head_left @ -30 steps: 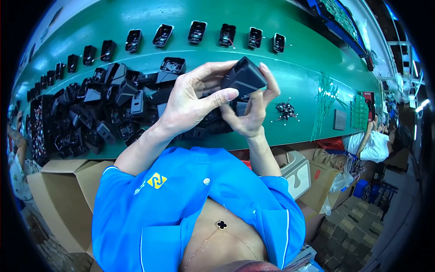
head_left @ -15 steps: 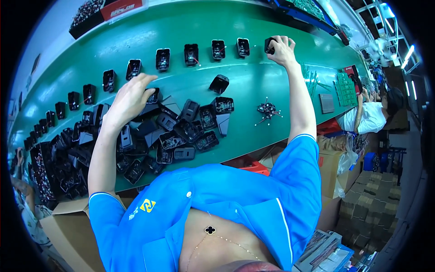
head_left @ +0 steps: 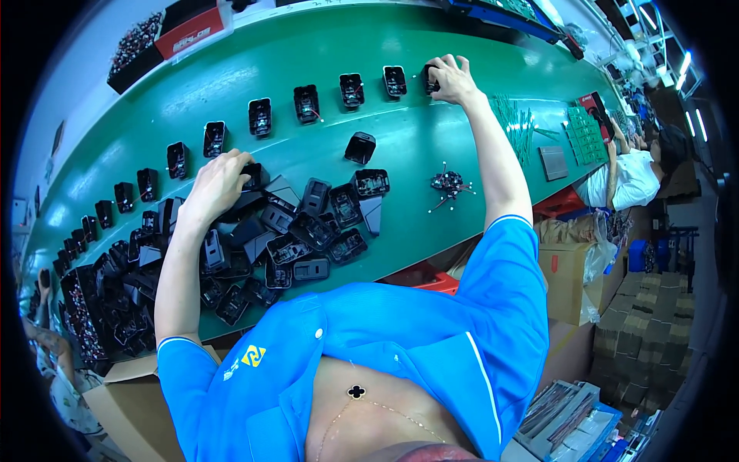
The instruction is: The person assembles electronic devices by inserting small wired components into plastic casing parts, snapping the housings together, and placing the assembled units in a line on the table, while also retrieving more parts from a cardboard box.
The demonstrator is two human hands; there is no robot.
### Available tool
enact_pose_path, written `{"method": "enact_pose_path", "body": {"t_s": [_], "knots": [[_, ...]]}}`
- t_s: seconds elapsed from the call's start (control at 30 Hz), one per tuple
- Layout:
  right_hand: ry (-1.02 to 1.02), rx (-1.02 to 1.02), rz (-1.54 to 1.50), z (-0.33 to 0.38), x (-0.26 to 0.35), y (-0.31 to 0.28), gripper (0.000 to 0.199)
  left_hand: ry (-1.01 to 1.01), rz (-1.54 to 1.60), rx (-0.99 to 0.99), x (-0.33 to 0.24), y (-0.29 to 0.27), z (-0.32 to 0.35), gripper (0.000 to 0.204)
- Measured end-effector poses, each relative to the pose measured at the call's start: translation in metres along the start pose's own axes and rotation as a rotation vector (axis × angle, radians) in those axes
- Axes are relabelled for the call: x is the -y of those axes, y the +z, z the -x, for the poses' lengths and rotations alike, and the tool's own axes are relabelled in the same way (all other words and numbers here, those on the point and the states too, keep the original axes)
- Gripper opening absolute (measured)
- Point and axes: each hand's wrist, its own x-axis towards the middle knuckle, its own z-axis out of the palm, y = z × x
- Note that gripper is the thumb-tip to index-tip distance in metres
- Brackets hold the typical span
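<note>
My right hand [head_left: 453, 79] is closed on a black plastic housing [head_left: 429, 78] at the right end of a curved row of open black housings. The row's neighbouring housing [head_left: 394, 81] shows small parts and wires inside. At the edge of a heap, my left hand [head_left: 219, 185] has its fingers bent round another black housing [head_left: 255, 176], partly hidden by the hand. Black housings and covers [head_left: 312, 229] lie jumbled between that hand and my body. A single housing [head_left: 359, 147] rests apart from the heap. To its right lies a small tangle of dark wired parts [head_left: 448, 185].
Green strips [head_left: 519, 123], green circuit boards [head_left: 583, 137] and a grey flat block [head_left: 553, 163] lie on the green table [head_left: 416, 223] at right. A blue tray [head_left: 508, 17] and a red-and-black box [head_left: 188, 35] stand along the far edge. Other people sit at both sides.
My left hand has come down and its spread fingers have closed round a housing at the heap. My right hand stays on its housing. The whole view has shifted slightly.
</note>
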Motion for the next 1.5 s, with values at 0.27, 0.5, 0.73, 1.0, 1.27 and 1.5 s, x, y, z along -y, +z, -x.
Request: {"method": "enact_pose_path", "body": {"t_s": [0.27,0.5,0.73,1.0,1.27,1.5], "knots": [[0.023,-0.207,0.028,0.016,-0.001,-0.004,0.032,0.02,-0.108,0.023,0.009,0.013,-0.014,0.026],[0.084,-0.06,-0.704,0.132,0.028,-0.055,0.039,-0.055,0.137,-0.099,-0.008,-0.005,-0.005,0.021],[0.164,0.05,-0.686,0.204,0.082,-0.024,0.029,-0.073,1.065,-0.298,-0.064,-0.007,0.02,0.022],[0.277,-0.245,-1.11,0.193,0.1,-0.015,0.022,-0.021,1.604,-0.222,-0.096,0.011,0.035,0.027],[0.441,-0.199,-1.088,0.183,0.102,-0.009,0.02,-0.053,1.841,-0.244,-0.101,0.023,0.039,0.03],[0.358,-0.426,-0.963,0.189,0.104,-0.034,0.019,-0.078,1.951,-0.268,-0.094,0.033,0.033,0.033]]}}
